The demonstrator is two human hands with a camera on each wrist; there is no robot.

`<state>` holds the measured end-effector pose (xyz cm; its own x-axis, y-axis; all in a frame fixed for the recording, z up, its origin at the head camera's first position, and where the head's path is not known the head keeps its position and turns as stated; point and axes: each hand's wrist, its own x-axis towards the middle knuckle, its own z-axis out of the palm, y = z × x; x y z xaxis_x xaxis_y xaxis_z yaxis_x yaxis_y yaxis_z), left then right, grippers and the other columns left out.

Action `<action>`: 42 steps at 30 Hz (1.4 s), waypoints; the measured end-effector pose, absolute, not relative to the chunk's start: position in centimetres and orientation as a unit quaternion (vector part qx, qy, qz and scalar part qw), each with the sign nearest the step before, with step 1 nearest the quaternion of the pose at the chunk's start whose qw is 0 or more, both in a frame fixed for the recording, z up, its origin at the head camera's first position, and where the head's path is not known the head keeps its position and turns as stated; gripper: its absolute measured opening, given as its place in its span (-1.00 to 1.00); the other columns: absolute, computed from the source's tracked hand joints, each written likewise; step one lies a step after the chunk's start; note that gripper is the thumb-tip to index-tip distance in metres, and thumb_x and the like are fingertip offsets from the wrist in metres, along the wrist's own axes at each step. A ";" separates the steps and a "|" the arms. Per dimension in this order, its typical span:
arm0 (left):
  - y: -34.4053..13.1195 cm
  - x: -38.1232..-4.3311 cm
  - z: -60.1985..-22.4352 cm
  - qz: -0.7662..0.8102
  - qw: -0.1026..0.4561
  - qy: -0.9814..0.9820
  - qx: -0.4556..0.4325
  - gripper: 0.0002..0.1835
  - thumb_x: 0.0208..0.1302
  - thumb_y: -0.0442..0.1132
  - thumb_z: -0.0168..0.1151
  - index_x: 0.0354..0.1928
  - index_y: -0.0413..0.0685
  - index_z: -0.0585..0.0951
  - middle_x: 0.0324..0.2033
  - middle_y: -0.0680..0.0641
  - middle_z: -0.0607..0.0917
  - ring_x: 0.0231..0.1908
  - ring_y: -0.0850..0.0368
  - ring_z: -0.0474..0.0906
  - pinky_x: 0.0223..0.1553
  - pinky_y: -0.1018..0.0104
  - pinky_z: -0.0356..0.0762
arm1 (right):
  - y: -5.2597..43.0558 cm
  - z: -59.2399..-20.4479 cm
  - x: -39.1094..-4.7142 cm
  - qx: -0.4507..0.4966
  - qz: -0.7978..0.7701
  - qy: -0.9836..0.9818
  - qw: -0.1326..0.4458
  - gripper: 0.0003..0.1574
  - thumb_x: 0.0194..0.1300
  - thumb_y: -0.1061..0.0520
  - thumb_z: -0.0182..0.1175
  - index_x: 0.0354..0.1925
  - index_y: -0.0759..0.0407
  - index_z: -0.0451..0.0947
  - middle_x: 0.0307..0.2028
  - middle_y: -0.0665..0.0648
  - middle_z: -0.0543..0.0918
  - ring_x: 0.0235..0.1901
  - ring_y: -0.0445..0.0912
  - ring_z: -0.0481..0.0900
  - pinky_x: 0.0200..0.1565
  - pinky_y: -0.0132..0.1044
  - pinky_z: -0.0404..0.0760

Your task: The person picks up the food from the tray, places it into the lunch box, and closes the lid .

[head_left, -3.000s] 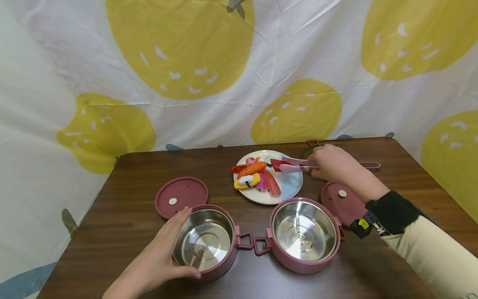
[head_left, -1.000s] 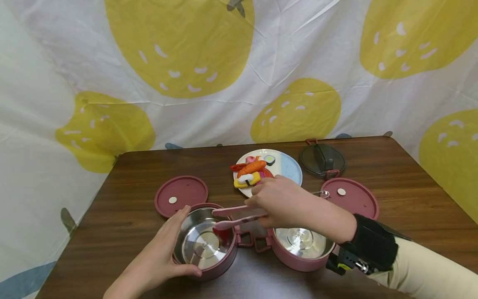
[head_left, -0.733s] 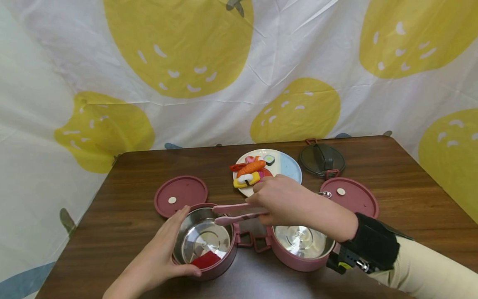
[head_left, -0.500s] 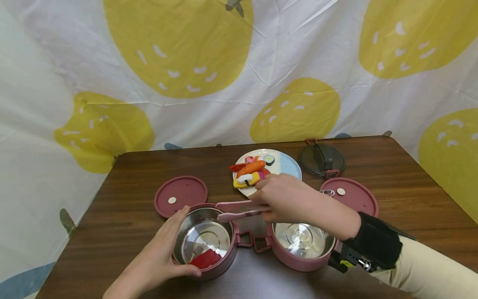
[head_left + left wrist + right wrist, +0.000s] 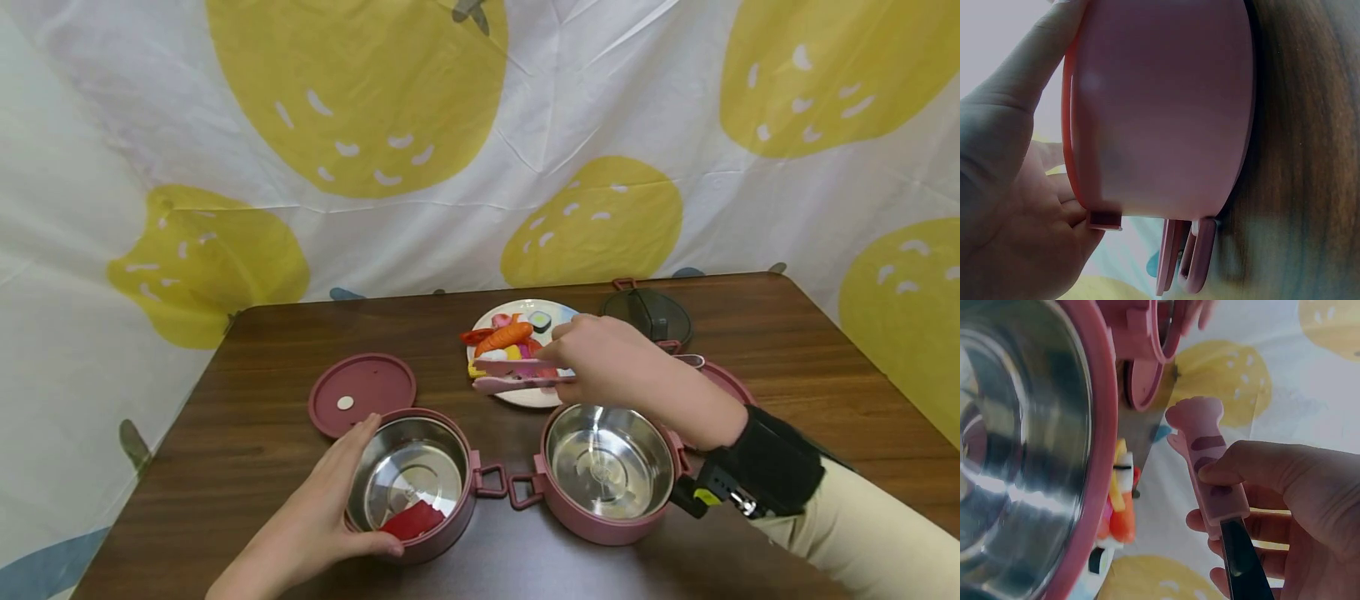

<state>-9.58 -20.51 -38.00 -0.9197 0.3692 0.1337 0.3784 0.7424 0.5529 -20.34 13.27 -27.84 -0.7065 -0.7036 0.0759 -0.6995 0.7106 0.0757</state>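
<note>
My left hand (image 5: 315,508) holds the left pink pot (image 5: 450,525) by its side, thumb at the near rim and fingers at the far rim. Inside that steel-lined pot lies a flat red toy food piece (image 5: 413,521). In my right hand (image 5: 615,358) are pink tongs (image 5: 517,385) with paw-shaped tips, gripped between thumb and fingers. Nothing shows between the tong tips (image 5: 1197,415). In the head view they overlap the near left part of a plate (image 5: 525,400), where toy food, including an orange shrimp-like piece (image 5: 504,337), sits.
A second pink pot (image 5: 611,525) stands to the right, its steel inside bare, handle beside the left pot's handle. Maroon lids lie behind the pots, one at left (image 5: 375,383) and one at right (image 5: 723,385). A dark lid with a handle (image 5: 652,317) is at the back right.
The red piece went from the plate to the left pot in the tongs and was let go there. Then my right hand moved the tongs back toward the plate. My left hand stayed put.
</note>
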 end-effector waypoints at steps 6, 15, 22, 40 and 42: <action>-20.5 -9.5 -37.9 -0.297 0.010 -0.933 -0.202 0.40 -0.25 0.51 0.42 0.58 0.00 0.01 0.52 -0.20 0.20 0.49 -0.24 0.11 0.36 -0.33 0.25 | 14.3 -27.9 -21.1 0.351 -0.038 -0.934 0.056 -0.56 0.04 0.12 0.42 -0.03 0.02 0.75 -0.29 0.08 0.71 -0.22 0.05 0.65 -0.36 -0.12 0.63; -20.6 -9.5 -37.9 -0.297 0.002 -0.934 -0.198 0.40 -0.25 0.50 0.43 0.58 0.03 0.00 0.52 -0.19 0.19 0.48 -0.25 0.12 0.34 -0.35 0.27 | 14.6 -28.0 -22.1 0.319 -0.080 -0.942 0.070 -0.53 0.05 0.14 0.41 0.01 0.08 0.73 -0.17 0.15 0.71 -0.16 0.12 0.57 -0.27 -0.03 0.64; -20.6 -9.4 -37.9 -0.298 -0.006 -0.935 -0.193 0.39 -0.25 0.48 0.44 0.58 0.07 -0.01 0.53 -0.18 0.18 0.48 -0.25 0.12 0.33 -0.35 0.28 | 14.4 -28.6 -22.7 0.325 -0.120 -0.933 0.101 -0.57 0.04 0.24 0.36 -0.04 0.09 0.74 -0.24 0.17 0.69 -0.26 0.10 0.52 -0.39 -0.11 0.61; -20.5 -9.3 -37.9 -0.297 -0.002 -0.934 -0.196 0.38 -0.23 0.49 0.43 0.58 0.03 0.01 0.53 -0.18 0.18 0.49 -0.25 0.11 0.35 -0.35 0.26 | 11.6 -29.7 -23.4 0.329 -0.170 -0.918 0.143 -0.84 0.11 0.21 0.37 -0.27 0.07 0.75 -0.31 0.16 0.66 -0.23 0.06 0.44 -0.36 -0.17 0.55; -20.5 -9.3 -37.9 -0.297 0.002 -0.934 -0.198 0.38 -0.23 0.50 0.42 0.58 0.02 0.01 0.53 -0.18 0.18 0.49 -0.25 0.11 0.35 -0.34 0.26 | 11.2 -29.9 -23.5 0.332 -0.171 -0.915 0.149 -0.88 0.12 0.22 0.36 -0.31 0.07 0.75 -0.32 0.16 0.67 -0.24 0.05 0.44 -0.38 -0.18 0.54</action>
<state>-9.32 -20.45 -37.92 -0.9214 0.3692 0.1210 0.3713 0.7452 0.5539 -23.50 11.22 -29.88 -0.7349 -0.6592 0.1593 -0.5569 0.7207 0.4129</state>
